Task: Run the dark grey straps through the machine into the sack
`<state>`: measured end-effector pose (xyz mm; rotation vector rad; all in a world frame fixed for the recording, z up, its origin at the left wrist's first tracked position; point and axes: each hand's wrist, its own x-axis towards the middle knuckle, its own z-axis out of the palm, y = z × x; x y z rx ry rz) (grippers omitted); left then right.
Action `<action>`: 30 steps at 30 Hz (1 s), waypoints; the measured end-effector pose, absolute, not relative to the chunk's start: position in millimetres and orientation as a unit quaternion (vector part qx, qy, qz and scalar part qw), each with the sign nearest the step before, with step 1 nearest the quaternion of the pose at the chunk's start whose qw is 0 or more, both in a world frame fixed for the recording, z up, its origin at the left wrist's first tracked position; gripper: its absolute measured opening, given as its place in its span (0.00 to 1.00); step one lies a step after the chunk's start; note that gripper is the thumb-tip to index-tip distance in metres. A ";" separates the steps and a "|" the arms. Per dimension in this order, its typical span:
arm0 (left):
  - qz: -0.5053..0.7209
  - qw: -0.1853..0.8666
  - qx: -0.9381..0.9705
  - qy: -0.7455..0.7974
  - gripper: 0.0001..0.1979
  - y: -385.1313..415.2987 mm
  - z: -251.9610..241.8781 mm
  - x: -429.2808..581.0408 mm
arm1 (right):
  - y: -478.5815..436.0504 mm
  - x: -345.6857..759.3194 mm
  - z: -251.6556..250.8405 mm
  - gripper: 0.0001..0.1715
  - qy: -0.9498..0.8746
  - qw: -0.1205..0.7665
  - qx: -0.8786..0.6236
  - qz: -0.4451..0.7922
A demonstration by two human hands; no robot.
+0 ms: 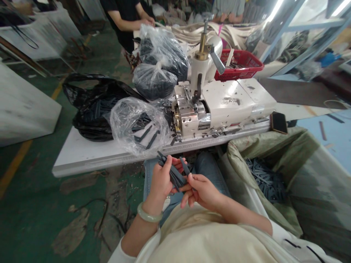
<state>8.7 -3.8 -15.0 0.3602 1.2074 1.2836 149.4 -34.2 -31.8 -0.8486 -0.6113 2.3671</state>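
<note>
My left hand (pixel 163 179) is closed round a bundle of dark grey strips (pixel 177 178), held above my lap. Between the thumb and fingers of my right hand (pixel 201 190) is a single dark strip (pixel 184 166), pinched at its lower end beside the bundle. Just beyond my hands, an open clear plastic bag (pixel 123 128) lies at the table edge with several like strips in it. A white machine (pixel 227 106) with a metal head stands on the table, small dark scraps scattered about it.
A black plastic bag (pixel 93 128) of strips sits at left, with tied clear bags (pixel 156 78) behind. A green-lined bin (pixel 238 153) holding many strips stands at my right, near a phone (pixel 279 122). Beyond are a red basket (pixel 238 75) and other people (pixel 124 22).
</note>
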 end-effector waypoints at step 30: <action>0.449 0.678 0.262 0.519 0.16 5.0 -9.0 -12.9 | -12.3 164.7 -45.0 0.22 -0.040 0.147 -0.218 0.964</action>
